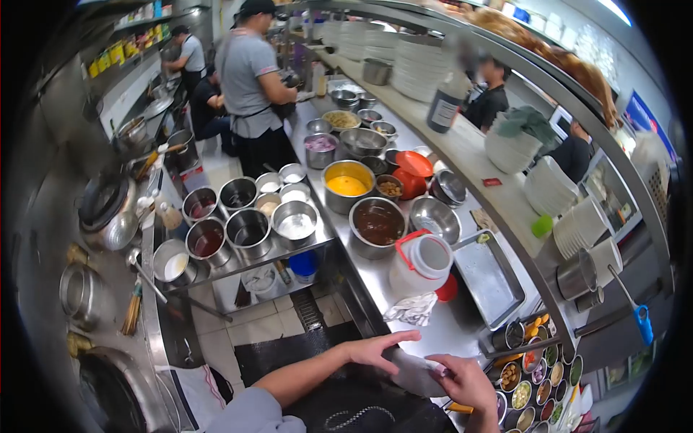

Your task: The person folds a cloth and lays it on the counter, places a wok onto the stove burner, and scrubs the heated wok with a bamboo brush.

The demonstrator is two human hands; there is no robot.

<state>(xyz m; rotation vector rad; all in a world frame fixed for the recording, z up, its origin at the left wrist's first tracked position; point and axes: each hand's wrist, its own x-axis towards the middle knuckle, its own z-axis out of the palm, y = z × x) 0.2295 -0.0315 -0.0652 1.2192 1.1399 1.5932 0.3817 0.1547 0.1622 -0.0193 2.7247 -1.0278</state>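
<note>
My right hand (465, 384) is closed around one edge of a thin, translucent greyish item (411, 374), which looks like a plastic bag or sheet; a small whitish-pink patch shows by the fingers. My left hand (377, 351) reaches in from the other side with thumb and fingers spread apart, close to the item. Whether it touches the item I cannot tell. Just beyond my hands, a crumpled white cloth (412, 309) lies on the steel counter beside a white plastic bucket (421, 263) with a red handle.
A shallow metal tray (489, 278) lies beside the bucket. Pots of brown sauce (377, 228) and yellow liquid (347, 186) stand farther back. Several small ingredient containers (521, 394) sit at the lower right. A co-worker (249, 79) stands beyond the counter. Steel pots (249, 232) line the left station.
</note>
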